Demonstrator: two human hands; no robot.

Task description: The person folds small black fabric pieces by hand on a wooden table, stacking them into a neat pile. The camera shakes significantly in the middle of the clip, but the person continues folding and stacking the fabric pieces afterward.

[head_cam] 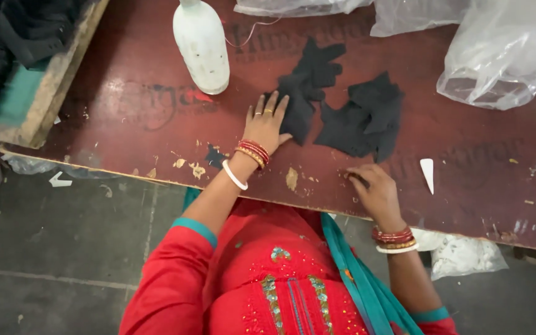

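Table (125, 118): your work sat on a worn dark red top with chipped paint; what you did next could go wrong mostly at its near edge, where a nudged scrap might have slid off onto the floor.
Plastic bags (504, 49): they lay at the far right of the table, well apart from your hands; a wide sweep could have dragged them into the cloth.
Bottle (201, 46): it stood upright at the far side of the table, near your left hand; a backward move of that wrist might have tipped it over.
Black cloth pieces (355, 118): they lay loose in the middle of the table, some overlapping, so lifting one could have pulled others along.
Left hand (267, 123): you had it flat, fingers spread, palm down, pressing the left end of the cloth; it gripped nothing.
Right hand (373, 189): you had it curled near the table's front edge, fingertips pinched together; I cannot tell whether they held anything.
White chip (427, 174): it lay right of that hand, apart.
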